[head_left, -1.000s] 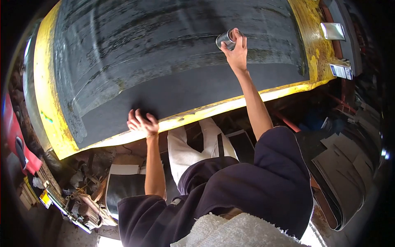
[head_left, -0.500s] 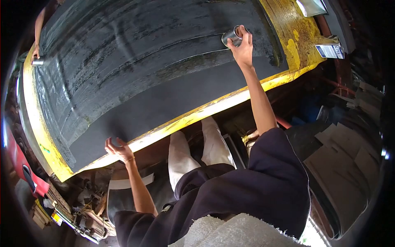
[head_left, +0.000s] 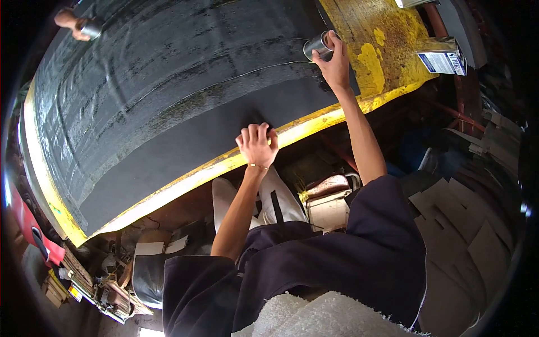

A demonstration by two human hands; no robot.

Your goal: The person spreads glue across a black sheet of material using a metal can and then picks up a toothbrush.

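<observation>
A large black sheet, wet and streaked over much of its surface, lies on a yellow-edged table. My right hand is wrapped round a metal can, which is tilted on its side near the sheet's right edge. At the near edge my left hand rests with its fingers bent and slightly apart, holding nothing. Another person's hand holds a second metal can over the far left part of the sheet.
A rectangular tin with a blue and white label stands at the table's right side. Stacked flat pieces lie at the lower right. Something red and wooden scraps are at the lower left.
My left hand has moved right along the near edge. My right hand has carried its can toward the sheet's right edge. The other person's hand has come further in over the sheet.
</observation>
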